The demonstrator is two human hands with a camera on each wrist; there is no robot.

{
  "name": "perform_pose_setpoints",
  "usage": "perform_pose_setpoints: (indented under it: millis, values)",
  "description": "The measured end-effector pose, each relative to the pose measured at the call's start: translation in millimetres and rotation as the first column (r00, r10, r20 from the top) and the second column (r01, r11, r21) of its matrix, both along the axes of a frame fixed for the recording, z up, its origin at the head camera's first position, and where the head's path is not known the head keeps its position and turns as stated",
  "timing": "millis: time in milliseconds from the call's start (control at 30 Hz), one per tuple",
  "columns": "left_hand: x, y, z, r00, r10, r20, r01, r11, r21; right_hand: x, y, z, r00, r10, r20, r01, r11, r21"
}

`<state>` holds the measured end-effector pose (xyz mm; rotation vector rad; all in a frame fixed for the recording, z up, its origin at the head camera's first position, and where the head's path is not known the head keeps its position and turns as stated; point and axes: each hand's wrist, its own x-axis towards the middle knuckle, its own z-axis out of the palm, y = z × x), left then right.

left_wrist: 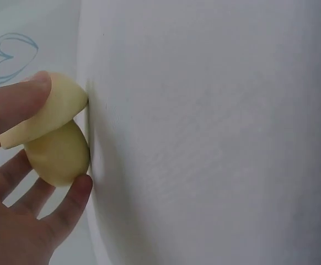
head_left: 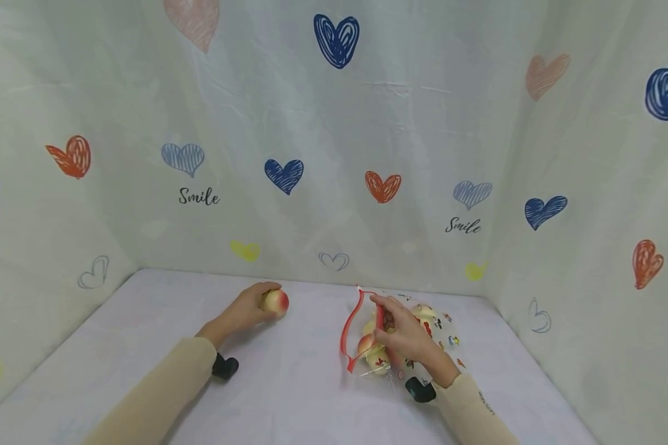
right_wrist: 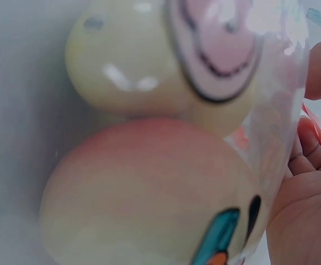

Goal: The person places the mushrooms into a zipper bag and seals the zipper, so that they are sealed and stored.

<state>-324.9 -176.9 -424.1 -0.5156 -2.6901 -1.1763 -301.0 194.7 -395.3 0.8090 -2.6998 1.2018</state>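
On the left of the tabletop my left hand holds a pale yellow and red peach, thumb and fingers around it. In the left wrist view, two rounded pale yellow parts show in that hand, one overlapping the other; whether they are one piece cannot be told. My right hand pinches the red rim of a clear printed plastic bag, whose mouth gapes to the left. Several peaches lie inside, seen through the film beside the right hand.
A white cloth-covered table lies under both hands, bounded by heart-patterned curtain walls at the back and sides. Black devices sit at both wrists.
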Motion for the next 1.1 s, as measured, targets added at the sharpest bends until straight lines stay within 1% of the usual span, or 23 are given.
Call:
perform_pose_setpoints:
  millis: [33,233,367,500,600,700,800,967,1100]
  values:
    - [0.7,0,0.0,1.000,0.000,-0.004,0.000,1.000,-0.003,0.2,0,0.0,1.000,0.001,-0.002,-0.001,1.000,0.000]
    - [5.1,2,4.0,0.999,0.024,0.025,-0.024,1.000,-0.011,1.4,-3,0.8,1.000,-0.010,-0.022,0.010,1.000,0.011]
    - [8.3,5,4.1,0.998,0.031,0.048,-0.032,0.999,0.013,0.4,-4,-0.3,0.999,-0.007,-0.032,0.007,1.000,0.006]
    - [11.5,7,-0.1,0.997,0.025,0.071,-0.028,0.999,0.044,15.8,-10,15.2,1.000,0.010,-0.016,-0.010,1.000,-0.001]
    - [13.0,9,0.1,0.996,0.020,0.083,-0.023,0.999,0.040,22.2,-14,21.7,1.000,0.013,-0.018,-0.013,1.000,-0.001]
    - [14.1,11,2.1,0.995,0.011,0.100,-0.016,0.999,0.049,11.9,-9,10.1,0.999,0.005,-0.038,-0.005,1.000,0.003]
    - [16.1,15,2.6,0.995,-0.007,0.097,0.001,0.998,0.063,2.4,-4,0.0,0.999,0.002,-0.042,-0.002,1.000,0.002]
    - [19.3,21,5.1,0.997,0.004,0.077,-0.010,0.997,0.074,-1.3,1,-1.4,0.999,0.020,-0.040,-0.020,1.000,-0.002]
    - [22.0,28,7.4,0.996,0.010,0.089,-0.019,0.995,0.096,0.0,1,0.0,0.998,0.027,-0.051,-0.027,1.000,-0.003]
